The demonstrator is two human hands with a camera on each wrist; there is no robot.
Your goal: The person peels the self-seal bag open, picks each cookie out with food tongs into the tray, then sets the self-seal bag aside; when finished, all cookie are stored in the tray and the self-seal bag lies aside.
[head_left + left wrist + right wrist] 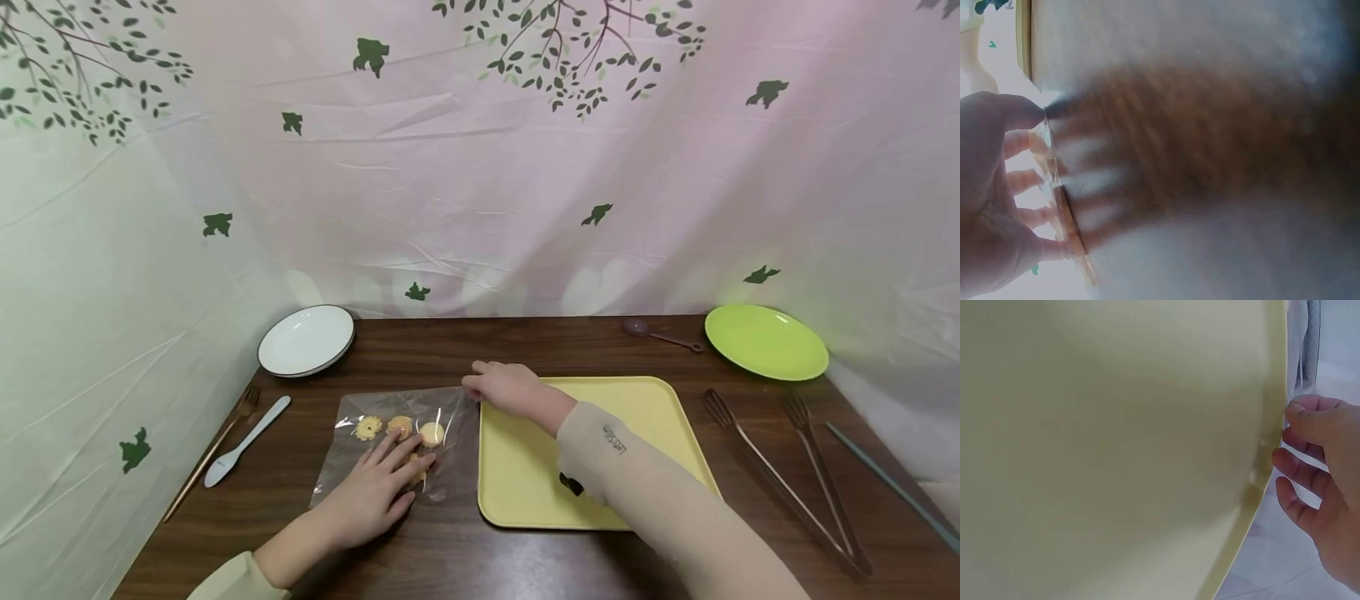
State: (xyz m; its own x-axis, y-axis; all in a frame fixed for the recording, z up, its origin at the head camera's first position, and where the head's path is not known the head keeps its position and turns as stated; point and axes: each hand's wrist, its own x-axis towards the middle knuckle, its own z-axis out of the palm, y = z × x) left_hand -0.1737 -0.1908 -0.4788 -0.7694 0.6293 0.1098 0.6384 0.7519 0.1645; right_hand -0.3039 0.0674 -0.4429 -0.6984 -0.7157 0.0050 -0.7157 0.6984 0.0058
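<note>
A clear plastic bag [457, 467] lies flat on the dark wood table, with several cookies [368, 428] inside, round and pale to golden. My left hand [372, 493] rests on the bag from the near side, its fingers spread over the lower cookies and partly hiding them. In the left wrist view those fingers [1025, 181] reach down to the shiny plastic. At the bag's far right corner, my right hand [513, 387] pinches the plastic between thumb and forefinger. That hand [1329, 469] is right beside the rim of the yellow tray [600, 500], and its forearm crosses over the tray.
Back left stands a white dish [306, 342]; below it lie a gold fork [213, 454] and a pale spoon [247, 442]. Rightward are a green plate [767, 342], a brown spoon [663, 335], metal tongs [787, 492] and a teal stick [892, 479]. Cloth [480, 167] walls the table's back.
</note>
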